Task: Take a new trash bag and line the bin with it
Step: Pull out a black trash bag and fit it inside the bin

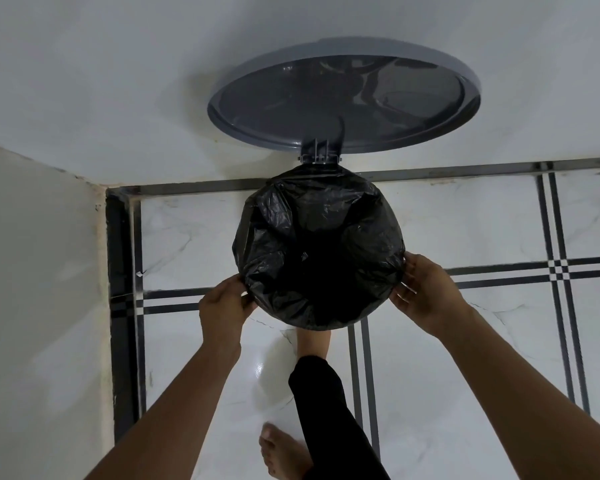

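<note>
Beyond both hands, the grey lid (343, 98) stands open against the wall above the bagged bin (321, 322).

Between the two grips, the black trash bag (319, 251) drapes over the bin's mouth, its film crumpled inside. Left hand (222, 306) and right hand (426, 292) each pinch the bag's edge at the near rim. Uneven pulling could slip the far edge off the rim or tear the thin film.
</note>
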Demonstrator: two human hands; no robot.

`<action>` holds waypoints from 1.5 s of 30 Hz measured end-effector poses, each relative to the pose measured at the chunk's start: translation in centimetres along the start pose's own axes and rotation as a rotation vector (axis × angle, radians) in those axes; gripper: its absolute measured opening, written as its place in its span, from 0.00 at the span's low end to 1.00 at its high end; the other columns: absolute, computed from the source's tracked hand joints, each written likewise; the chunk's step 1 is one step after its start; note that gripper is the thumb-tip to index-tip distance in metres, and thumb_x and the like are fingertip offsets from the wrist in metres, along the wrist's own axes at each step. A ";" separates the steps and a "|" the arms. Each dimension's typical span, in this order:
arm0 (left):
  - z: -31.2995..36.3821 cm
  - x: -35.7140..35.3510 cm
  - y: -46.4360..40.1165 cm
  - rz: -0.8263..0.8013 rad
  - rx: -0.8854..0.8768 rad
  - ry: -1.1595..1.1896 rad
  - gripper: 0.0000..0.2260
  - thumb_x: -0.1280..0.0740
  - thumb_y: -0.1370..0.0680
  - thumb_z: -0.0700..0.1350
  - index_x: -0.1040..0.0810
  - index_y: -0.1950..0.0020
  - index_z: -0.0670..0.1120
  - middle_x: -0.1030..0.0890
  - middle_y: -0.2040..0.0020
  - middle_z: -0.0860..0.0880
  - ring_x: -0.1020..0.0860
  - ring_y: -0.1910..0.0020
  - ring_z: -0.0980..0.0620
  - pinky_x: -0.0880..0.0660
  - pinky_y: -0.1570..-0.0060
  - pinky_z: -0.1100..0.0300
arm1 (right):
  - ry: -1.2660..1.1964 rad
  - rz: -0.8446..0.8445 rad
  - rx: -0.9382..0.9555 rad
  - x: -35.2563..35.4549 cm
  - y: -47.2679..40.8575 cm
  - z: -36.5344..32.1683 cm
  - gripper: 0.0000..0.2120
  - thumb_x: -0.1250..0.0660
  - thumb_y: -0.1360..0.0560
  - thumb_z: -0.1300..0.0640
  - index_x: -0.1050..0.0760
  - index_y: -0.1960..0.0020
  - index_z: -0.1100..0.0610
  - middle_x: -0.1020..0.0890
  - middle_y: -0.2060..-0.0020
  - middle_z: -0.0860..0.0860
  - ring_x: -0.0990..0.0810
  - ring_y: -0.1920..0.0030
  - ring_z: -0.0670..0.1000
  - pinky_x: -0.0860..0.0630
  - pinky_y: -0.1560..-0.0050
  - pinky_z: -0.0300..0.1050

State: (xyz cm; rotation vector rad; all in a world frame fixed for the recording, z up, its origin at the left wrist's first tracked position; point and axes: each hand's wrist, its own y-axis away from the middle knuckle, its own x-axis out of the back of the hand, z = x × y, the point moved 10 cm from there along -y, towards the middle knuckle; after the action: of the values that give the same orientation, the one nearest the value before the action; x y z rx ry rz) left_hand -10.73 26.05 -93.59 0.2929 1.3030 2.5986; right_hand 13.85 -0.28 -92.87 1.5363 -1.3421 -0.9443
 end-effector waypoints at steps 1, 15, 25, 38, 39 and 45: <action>-0.2 -0.1 0.0 -0.015 0.044 0.054 0.07 0.33 0.22 0.37 0.15 0.53 0.40 0.15 0.56 0.45 0.16 0.58 0.48 0.18 0.49 0.58 | 0.010 -0.014 -0.026 -0.2 0.0 0.1 0.07 0.32 0.23 0.54 0.20 0.48 0.55 0.18 0.55 0.52 0.20 0.52 0.52 0.21 0.45 0.49; -0.4 -1.8 -1.6 -0.053 0.235 0.063 0.05 0.31 0.19 0.42 0.15 0.48 0.44 0.16 0.57 0.48 0.18 0.62 0.52 0.17 0.48 0.48 | -0.091 -0.012 -0.192 -0.5 0.3 1.8 0.04 0.36 0.26 0.58 0.23 0.57 0.54 0.23 0.61 0.51 0.24 0.59 0.51 0.26 0.46 0.53; -0.2 -2.5 0.1 -0.031 0.341 0.261 0.05 0.35 0.23 0.42 0.24 0.60 0.45 0.22 0.57 0.47 0.22 0.57 0.49 0.21 0.55 0.54 | 0.016 -0.004 -0.261 -2.0 1.4 1.1 0.28 0.34 0.26 0.36 0.21 0.40 0.58 0.19 0.48 0.52 0.23 0.46 0.53 0.28 0.41 0.54; -0.1 -2.6 0.1 -0.069 0.405 0.236 0.15 0.38 0.18 0.54 0.20 0.46 0.43 0.19 0.54 0.45 0.21 0.58 0.47 0.21 0.59 0.53 | -0.108 0.047 -0.290 -2.2 1.6 2.4 0.26 0.39 0.24 0.37 0.21 0.40 0.56 0.20 0.46 0.52 0.23 0.44 0.54 0.27 0.45 0.56; -0.2 -2.6 0.1 -0.069 0.420 0.226 0.16 0.37 0.19 0.55 0.20 0.46 0.44 0.19 0.52 0.45 0.21 0.56 0.47 0.22 0.55 0.52 | -0.099 0.047 -0.286 -2.4 1.7 2.2 0.26 0.39 0.24 0.37 0.21 0.41 0.57 0.19 0.47 0.52 0.23 0.45 0.54 0.28 0.44 0.55; 0.3 -2.7 0.6 -0.070 0.404 0.339 0.19 0.36 0.19 0.56 0.20 0.41 0.42 0.19 0.47 0.43 0.18 0.50 0.45 0.21 0.54 0.49 | 0.337 0.562 0.521 -1.1 7.1 -4.3 0.14 0.35 0.25 0.47 0.23 0.47 0.56 0.19 0.48 0.52 0.21 0.49 0.52 0.26 0.48 0.49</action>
State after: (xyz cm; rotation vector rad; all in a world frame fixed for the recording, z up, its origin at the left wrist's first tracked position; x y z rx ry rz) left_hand -8.16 25.13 -93.16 -0.1395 1.9155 2.3782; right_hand 15.29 1.01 -84.75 1.4653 -1.7089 0.0223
